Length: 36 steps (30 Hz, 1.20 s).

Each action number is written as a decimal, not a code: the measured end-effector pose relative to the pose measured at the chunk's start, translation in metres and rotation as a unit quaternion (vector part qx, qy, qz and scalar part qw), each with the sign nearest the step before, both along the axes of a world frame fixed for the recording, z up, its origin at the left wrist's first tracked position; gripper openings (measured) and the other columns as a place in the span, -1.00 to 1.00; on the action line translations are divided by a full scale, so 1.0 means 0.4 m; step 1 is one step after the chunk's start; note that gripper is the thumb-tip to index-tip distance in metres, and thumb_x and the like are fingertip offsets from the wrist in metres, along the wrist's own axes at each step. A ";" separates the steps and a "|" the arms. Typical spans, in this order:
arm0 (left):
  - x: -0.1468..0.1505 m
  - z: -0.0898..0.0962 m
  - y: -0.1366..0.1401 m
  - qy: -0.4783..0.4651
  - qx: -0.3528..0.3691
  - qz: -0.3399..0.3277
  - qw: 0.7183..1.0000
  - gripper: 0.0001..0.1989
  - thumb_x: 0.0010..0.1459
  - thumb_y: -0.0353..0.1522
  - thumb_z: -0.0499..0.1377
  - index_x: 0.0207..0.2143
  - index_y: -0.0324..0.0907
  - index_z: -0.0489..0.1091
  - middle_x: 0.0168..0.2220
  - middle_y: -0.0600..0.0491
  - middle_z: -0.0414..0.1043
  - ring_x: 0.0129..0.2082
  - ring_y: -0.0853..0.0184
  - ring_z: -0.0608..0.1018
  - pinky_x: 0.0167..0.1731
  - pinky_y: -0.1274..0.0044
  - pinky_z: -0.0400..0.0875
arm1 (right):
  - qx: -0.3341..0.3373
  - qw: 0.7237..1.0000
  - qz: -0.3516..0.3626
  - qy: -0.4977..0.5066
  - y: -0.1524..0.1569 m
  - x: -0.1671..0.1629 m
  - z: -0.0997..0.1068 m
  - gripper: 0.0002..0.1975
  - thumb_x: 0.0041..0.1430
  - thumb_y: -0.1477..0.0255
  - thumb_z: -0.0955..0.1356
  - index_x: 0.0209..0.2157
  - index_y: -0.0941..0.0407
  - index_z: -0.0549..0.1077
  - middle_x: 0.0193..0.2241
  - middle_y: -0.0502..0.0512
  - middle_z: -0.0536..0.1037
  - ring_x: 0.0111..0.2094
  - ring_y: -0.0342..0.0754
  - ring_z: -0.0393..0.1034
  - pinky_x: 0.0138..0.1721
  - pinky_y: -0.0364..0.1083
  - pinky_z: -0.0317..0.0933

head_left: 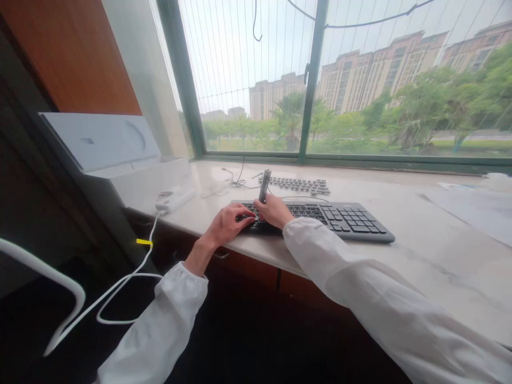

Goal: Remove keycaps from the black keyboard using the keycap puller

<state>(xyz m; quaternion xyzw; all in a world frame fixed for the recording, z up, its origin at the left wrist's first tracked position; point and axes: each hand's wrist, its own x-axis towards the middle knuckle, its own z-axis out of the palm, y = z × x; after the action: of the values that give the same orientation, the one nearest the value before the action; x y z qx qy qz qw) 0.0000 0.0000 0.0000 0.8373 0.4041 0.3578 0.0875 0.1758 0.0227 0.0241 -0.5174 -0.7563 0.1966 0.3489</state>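
A black keyboard (362, 221) lies on the white countertop. Its number pad has keycaps on, while much of its main section shows bare sockets. My right hand (276, 209) is closed around a slim dark grey tool (264, 186), held nearly upright over the left half of the keyboard. The tool's lower end is hidden by the hand, so its kind is unclear. My left hand (230, 221) is at the keyboard's left end, thumb and fingers drawn together in a pinch over the keys. What lies between its fingertips cannot be made out.
Behind the keyboard, loose keycaps (302, 185) lie in rows beside a thin coiled cable (238, 182). A white power strip (174, 200) and an open white box (148, 181) stand at left. Papers (480, 208) lie at right. White cords (120, 280) hang below the counter edge.
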 end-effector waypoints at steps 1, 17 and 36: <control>0.001 -0.001 -0.001 0.003 0.009 0.007 1.000 -0.78 0.19 -0.23 0.18 -0.21 -0.11 0.55 -0.24 0.01 0.48 -0.23 0.31 0.50 -0.21 0.49 0.41 | -0.014 1.000 0.001 0.000 0.002 0.001 0.002 -0.70 0.14 0.37 0.20 -0.64 0.12 0.31 -0.66 0.07 0.46 -0.54 -0.09 0.33 -0.47 -0.15 0.08; 0.002 -0.005 -0.002 0.006 0.035 0.020 0.999 -0.81 0.18 -0.24 0.19 -0.26 -0.11 0.54 -0.26 0.03 0.45 -0.24 0.31 0.49 -0.22 0.49 0.39 | 0.151 0.985 0.053 -0.071 -0.005 -0.001 -0.011 -0.85 0.17 0.36 0.19 -0.40 0.08 0.32 -0.55 0.02 0.43 -0.55 -0.10 0.20 -0.51 -0.15 -0.05; -0.003 -0.006 0.016 0.050 0.034 -0.006 0.998 -0.80 0.23 -0.28 0.13 -0.18 -0.11 0.50 -0.19 0.01 0.47 -0.17 0.29 0.49 -0.11 0.45 0.40 | 0.140 0.979 0.110 -0.095 0.005 0.026 -0.002 -0.77 0.25 0.23 0.21 -0.26 0.10 0.31 -0.49 0.01 0.45 -0.51 -0.10 0.25 -0.44 -0.17 0.02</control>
<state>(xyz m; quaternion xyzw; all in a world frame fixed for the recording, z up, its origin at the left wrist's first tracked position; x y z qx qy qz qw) -0.0013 0.0065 -0.0023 0.8591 0.3906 0.3283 0.0402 0.1863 0.0246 0.0233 -0.3932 -0.8584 0.0763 0.3205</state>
